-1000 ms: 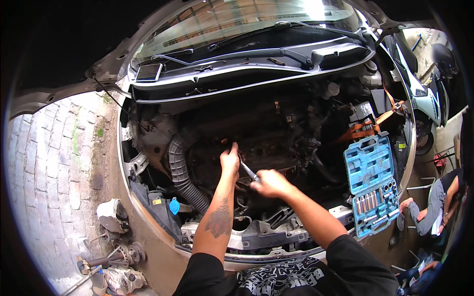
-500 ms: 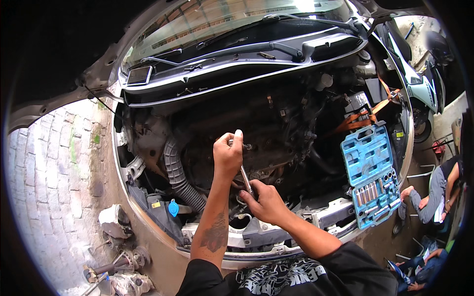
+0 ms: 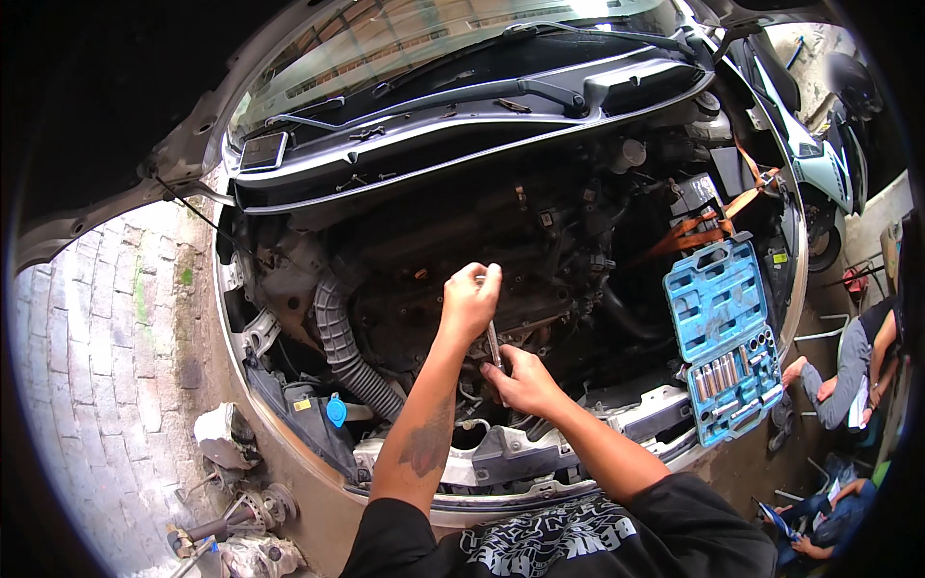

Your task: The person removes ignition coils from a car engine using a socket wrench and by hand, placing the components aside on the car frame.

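Observation:
My left hand (image 3: 470, 306) is closed around the upper end of a chrome socket wrench (image 3: 493, 339), thumb pointing up. Below it, my right hand (image 3: 526, 381) grips the shaft lower down. The wrench stands steeply over the front of the dark engine (image 3: 434, 255); its lower end is hidden among the parts. To the right, a blue socket set case (image 3: 715, 301) lies unfolded on the front edge of the engine bay, with several chrome sockets (image 3: 718, 376) in its lower half.
A ribbed grey hose (image 3: 339, 342) and a blue cap (image 3: 335, 410) are at the left. Orange straps (image 3: 696, 233) cross near the battery. A phone-like device (image 3: 263, 152) rests below the windshield. Car parts (image 3: 227, 435) lie on the ground; seated people (image 3: 848, 371) are at right.
My left hand has shifted right and the wrench now stands more upright. My right hand has moved slightly right, still on the shaft. The view has moved a little.

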Available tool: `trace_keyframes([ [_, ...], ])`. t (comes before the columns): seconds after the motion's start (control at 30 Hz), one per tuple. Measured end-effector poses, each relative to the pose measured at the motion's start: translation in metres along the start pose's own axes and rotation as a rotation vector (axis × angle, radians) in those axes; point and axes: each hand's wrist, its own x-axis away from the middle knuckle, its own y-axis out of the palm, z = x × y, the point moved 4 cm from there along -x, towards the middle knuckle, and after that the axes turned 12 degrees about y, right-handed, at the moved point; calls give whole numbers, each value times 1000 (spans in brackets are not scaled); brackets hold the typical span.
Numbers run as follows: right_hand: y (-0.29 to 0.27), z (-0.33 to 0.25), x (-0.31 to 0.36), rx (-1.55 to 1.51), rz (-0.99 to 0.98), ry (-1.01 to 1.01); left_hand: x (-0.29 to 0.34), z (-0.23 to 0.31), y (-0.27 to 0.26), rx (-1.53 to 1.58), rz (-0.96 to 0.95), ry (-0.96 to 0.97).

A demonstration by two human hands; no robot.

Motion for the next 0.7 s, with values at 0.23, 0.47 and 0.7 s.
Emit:
trace_keyframes([
  [0.23, 56, 30, -57, -423, -153, 229, -9, -43, 38, -358, -232, -78],
  [0.47, 134, 3, -127, -1315, -599, -25, -18, -38, 28, -676, -496, 311],
  [0.7, 153, -4, -177, -1326, -483, 122, -32, -40, 34, -575, -566, 199],
])
